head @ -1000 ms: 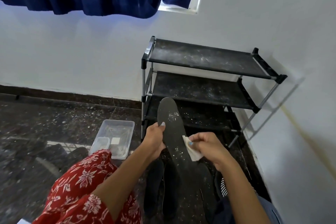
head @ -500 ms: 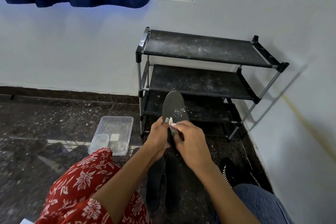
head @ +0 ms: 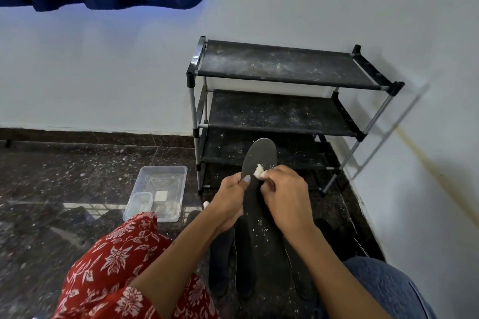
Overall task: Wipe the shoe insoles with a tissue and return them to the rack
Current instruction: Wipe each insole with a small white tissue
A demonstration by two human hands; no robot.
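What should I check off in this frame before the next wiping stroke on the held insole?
1. Left hand grips the insole at its edge: ok.
2. Right hand pinches the tissue against the insole's top: ok.
3. Insole surface clean: not ok, white specks show near the tip and lower down.
4. Shoe rack shelves free to take it back: ok for room, though all are dusted with white specks.
5. Other insoles on the floor wiped: cannot tell.
6. Spare tissue in the plastic tray: cannot tell.
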